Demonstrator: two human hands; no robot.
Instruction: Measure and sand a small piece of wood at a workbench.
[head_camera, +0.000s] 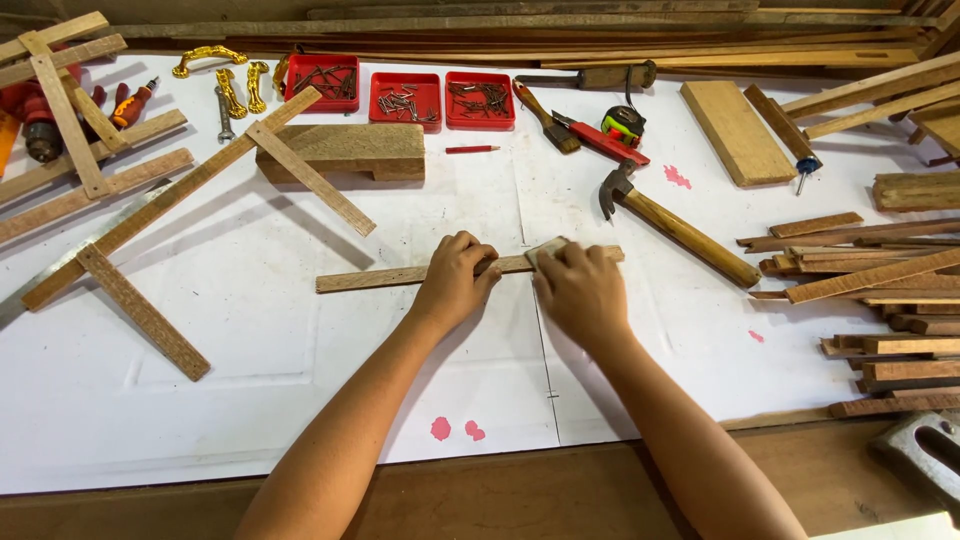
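Observation:
A thin wooden strip (370, 277) lies flat across the white sheet at the table's middle. My left hand (455, 280) presses down on it near its middle, fingers curled over the top. My right hand (580, 290) rests on the strip's right part and holds a small pale piece (548, 248), perhaps sandpaper, against the wood. A claw hammer (680, 228) with a wooden handle lies just beyond my right hand.
Three red trays of nails (404, 100) stand at the back. A wood block (345, 150) and red pencil (472, 149) lie behind the strip. Nailed slat frames (150, 210) fill the left; stacked slats (870, 290) the right. Brass handles (225, 80), a brush and a tape measure (622, 125) are at the rear.

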